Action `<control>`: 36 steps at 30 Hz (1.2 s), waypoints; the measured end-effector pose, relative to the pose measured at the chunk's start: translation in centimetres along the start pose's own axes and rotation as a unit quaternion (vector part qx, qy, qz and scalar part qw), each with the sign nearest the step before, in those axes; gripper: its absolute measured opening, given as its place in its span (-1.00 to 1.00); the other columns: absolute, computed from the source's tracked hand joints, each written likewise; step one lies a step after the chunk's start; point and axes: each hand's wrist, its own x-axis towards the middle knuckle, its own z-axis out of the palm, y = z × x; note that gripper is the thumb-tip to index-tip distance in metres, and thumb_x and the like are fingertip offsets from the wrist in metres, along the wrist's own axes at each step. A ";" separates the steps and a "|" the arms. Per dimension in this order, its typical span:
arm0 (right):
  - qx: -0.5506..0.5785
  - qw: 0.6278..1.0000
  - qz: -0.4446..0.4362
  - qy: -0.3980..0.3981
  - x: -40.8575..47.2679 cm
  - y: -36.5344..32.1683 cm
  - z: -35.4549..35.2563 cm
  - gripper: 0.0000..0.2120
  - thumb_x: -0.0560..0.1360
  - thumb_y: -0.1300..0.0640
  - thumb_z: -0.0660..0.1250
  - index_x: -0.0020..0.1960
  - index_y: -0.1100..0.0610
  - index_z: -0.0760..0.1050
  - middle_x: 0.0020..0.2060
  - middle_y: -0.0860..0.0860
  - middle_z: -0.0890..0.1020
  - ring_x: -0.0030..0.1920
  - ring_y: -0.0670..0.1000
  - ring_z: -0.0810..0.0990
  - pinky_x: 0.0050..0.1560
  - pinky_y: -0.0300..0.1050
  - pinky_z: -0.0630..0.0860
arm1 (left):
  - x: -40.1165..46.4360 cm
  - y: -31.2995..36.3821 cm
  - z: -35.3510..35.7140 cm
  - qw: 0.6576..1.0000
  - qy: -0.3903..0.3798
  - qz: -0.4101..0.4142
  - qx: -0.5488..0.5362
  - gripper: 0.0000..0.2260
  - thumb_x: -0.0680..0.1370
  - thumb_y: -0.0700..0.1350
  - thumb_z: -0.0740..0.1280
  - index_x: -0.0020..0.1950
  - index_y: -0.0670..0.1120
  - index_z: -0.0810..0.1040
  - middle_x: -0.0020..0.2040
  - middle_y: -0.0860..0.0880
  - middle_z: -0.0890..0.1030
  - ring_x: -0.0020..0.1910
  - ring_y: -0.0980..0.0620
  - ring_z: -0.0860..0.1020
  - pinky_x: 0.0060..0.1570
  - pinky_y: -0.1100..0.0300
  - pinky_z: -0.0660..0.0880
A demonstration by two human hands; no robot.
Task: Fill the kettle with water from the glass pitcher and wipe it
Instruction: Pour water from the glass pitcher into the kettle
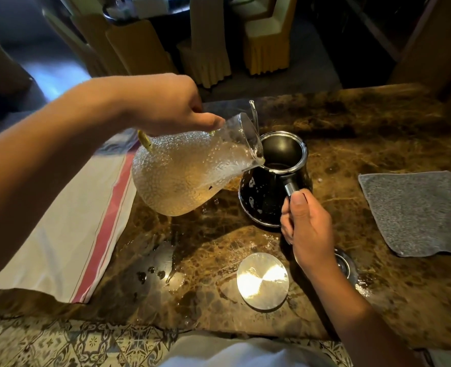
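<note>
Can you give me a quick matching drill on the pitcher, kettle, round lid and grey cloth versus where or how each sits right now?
Things:
1. glass pitcher
2. kettle
3. round metal lid
4. grey cloth

States:
A. lying flat on the counter, right of the kettle
B. standing open, its handle held by the right hand
C. tilted, its lip at the kettle's mouth, gripped by the left hand
D. lying on the counter, nearer the person than the kettle

Pairs: 1-C, 2-B, 3-D, 4-A
</note>
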 end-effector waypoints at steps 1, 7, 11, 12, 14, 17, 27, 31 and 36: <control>0.001 1.000 0.001 -0.001 0.0 0.0 0.0 -0.31 0.54 -0.45 0.18 -0.14 0.24 0.41 -0.49 0.21 0.32 -0.51 0.01 0.29 -0.51 0.03 0.19 | 0.0 0.0 -0.1 1.000 -0.001 0.002 0.003 -0.42 0.57 0.34 0.18 -0.18 -0.16 0.64 -0.40 -0.10 0.54 -0.44 -0.05 0.47 -0.41 0.14 0.36; -0.001 1.000 0.011 -0.002 0.1 0.1 -0.1 -0.34 0.53 -0.47 0.19 -0.15 0.18 0.41 -0.49 0.04 0.36 -0.51 -0.05 0.30 -0.51 -0.06 0.21 | 0.1 0.4 -0.5 0.999 -0.010 0.014 0.029 -0.39 0.47 0.39 0.13 -0.30 -0.13 0.57 -0.45 -0.07 0.48 -0.47 -0.04 0.41 -0.43 0.15 0.32; 0.001 1.000 0.010 -0.007 0.2 0.1 0.0 -0.35 0.54 -0.46 0.18 -0.15 0.18 0.41 -0.50 -0.01 0.36 -0.51 -0.09 0.30 -0.51 -0.17 0.23 | 0.2 0.5 -0.7 0.999 -0.019 0.017 0.042 -0.34 0.40 0.42 0.08 -0.23 -0.15 0.61 -0.41 -0.10 0.51 -0.44 -0.05 0.45 -0.41 0.14 0.35; 0.000 1.000 0.008 -0.008 0.2 0.0 0.0 -0.33 0.54 -0.46 0.18 -0.15 0.20 0.41 -0.50 -0.01 0.36 -0.51 -0.09 0.30 -0.51 -0.18 0.23 | 0.2 0.5 -0.7 0.999 -0.019 0.018 0.045 -0.33 0.40 0.43 0.08 -0.22 -0.16 0.62 -0.40 -0.10 0.52 -0.43 -0.06 0.45 -0.41 0.13 0.36; 0.003 1.000 0.007 -0.011 0.2 0.0 0.0 -0.30 0.53 -0.46 0.18 -0.15 0.24 0.40 -0.50 -0.01 0.35 -0.51 -0.10 0.30 -0.51 -0.19 0.23 | 0.3 0.4 -0.8 0.999 -0.015 0.019 0.049 -0.32 0.43 0.42 0.08 -0.22 -0.18 0.62 -0.40 -0.11 0.51 -0.44 -0.07 0.44 -0.41 0.12 0.36; 0.000 1.000 0.003 -0.013 0.2 0.0 -0.1 -0.30 0.54 -0.46 0.18 -0.15 0.23 0.40 -0.50 -0.02 0.36 -0.52 -0.10 0.31 -0.52 -0.18 0.24 | 0.4 0.6 -0.9 0.998 -0.013 0.018 0.052 -0.41 0.55 0.34 0.16 -0.27 -0.15 0.58 -0.42 -0.09 0.48 -0.46 -0.05 0.41 -0.43 0.14 0.32; -0.006 1.000 0.002 -0.014 0.3 0.0 -0.1 -0.26 0.52 -0.49 0.17 -0.14 0.26 0.40 -0.50 -0.02 0.36 -0.51 -0.11 0.32 -0.52 -0.15 0.25 | 0.6 1.0 -1.1 0.998 -0.017 0.007 0.063 -0.42 0.59 0.31 0.17 -0.19 -0.19 0.62 -0.36 -0.14 0.56 -0.43 -0.06 0.46 -0.42 0.15 0.35; -0.005 1.000 0.000 -0.014 0.3 0.1 -0.2 -0.26 0.53 -0.47 0.17 -0.14 0.27 0.39 -0.51 -0.03 0.36 -0.52 -0.12 0.32 -0.52 -0.17 0.25 | 0.7 1.3 -1.3 0.997 -0.017 0.008 0.073 -0.43 0.58 0.31 0.17 -0.21 -0.17 0.62 -0.37 -0.12 0.54 -0.42 -0.06 0.45 -0.42 0.15 0.35; 0.002 1.000 0.002 -0.019 0.2 0.0 -0.2 -0.24 0.53 -0.47 0.18 -0.14 0.30 0.38 -0.50 -0.02 0.35 -0.52 -0.11 0.30 -0.52 -0.20 0.23 | 0.6 1.3 -1.4 0.997 -0.022 0.009 0.077 -0.46 0.59 0.29 0.18 -0.29 -0.12 0.55 -0.41 -0.08 0.50 -0.45 -0.03 0.42 -0.43 0.15 0.30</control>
